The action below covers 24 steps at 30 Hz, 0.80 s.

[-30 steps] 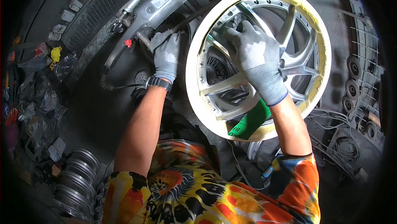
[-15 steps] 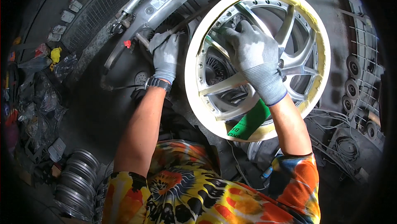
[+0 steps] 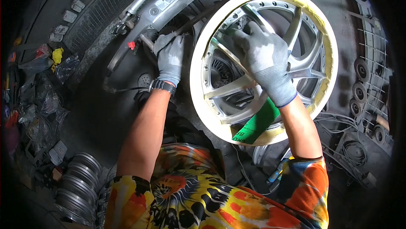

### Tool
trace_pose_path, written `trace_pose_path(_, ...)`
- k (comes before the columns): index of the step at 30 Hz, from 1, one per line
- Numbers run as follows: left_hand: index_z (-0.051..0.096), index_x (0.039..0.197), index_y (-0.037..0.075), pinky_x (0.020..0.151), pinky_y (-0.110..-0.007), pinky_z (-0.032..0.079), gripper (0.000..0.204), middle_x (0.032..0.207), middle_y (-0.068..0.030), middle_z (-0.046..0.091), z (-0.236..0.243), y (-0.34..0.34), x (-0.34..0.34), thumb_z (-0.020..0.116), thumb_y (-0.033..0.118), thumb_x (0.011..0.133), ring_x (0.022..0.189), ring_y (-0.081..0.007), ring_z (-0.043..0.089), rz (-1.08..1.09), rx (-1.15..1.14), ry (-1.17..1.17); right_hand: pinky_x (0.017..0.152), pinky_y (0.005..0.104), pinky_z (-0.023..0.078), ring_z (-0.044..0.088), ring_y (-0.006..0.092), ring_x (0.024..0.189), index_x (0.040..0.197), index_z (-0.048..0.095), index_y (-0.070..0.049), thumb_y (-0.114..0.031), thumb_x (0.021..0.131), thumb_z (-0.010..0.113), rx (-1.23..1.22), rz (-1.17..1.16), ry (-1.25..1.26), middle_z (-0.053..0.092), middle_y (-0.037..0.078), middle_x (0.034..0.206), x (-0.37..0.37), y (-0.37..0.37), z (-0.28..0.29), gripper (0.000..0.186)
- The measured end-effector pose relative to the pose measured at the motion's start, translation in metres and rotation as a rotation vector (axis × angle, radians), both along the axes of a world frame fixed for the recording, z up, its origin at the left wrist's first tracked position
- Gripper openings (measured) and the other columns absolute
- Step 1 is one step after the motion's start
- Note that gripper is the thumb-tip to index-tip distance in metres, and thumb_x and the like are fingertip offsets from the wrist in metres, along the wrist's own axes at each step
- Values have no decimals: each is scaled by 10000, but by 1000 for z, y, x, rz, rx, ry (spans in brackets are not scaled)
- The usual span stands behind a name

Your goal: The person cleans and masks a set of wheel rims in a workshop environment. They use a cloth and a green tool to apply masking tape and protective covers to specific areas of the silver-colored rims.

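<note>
Shifted slightly rightward with the right hand (image 3: 265,53) over the wheel (image 3: 301,64), right of the machine (image 3: 171,7), perhaps working a spoke (image 3: 227,51). Curled with the left hand (image 3: 170,58) too; cannot tell either grip's contents.

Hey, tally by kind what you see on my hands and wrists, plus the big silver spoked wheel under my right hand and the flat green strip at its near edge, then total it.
Grey knit work gloves: 2
Black wristwatch: 1
Silver metal spoked wheel: 1
Flat green strip: 1
Total: 5
</note>
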<state>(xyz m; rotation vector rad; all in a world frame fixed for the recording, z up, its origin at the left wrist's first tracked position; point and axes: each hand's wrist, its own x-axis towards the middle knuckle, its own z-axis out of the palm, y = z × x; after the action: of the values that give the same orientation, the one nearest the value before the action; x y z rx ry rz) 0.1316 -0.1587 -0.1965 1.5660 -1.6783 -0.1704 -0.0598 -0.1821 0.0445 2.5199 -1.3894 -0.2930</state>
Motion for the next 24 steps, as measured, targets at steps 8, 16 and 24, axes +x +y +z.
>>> trace_pose_path(8,707,862,130,804,-417,513,96,856,-93,713,0,-2,-3,639,162,923,835,-303,673,61,-47,111,736,405,591,708,247,919,1108,776,-236,-224,925,660,-12,-29,21,643,75,990,-4,-6,1,217)
trace_pose_path(16,702,861,131,787,-442,501,68,859,-97,699,-7,-2,-3,660,162,905,825,-301,654,42,-88,82,753,405,582,698,238,926,1134,771,-258,-218,913,665,4,-30,-43,636,60,980,-9,-6,-2,248)
trace_pose_path(24,706,871,128,807,-448,500,59,877,-93,699,-10,-2,-4,674,165,903,860,-307,651,18,-16,140,746,413,585,699,230,914,1125,771,-252,-225,902,674,31,-11,-37,637,44,959,-13,-10,-3,244)
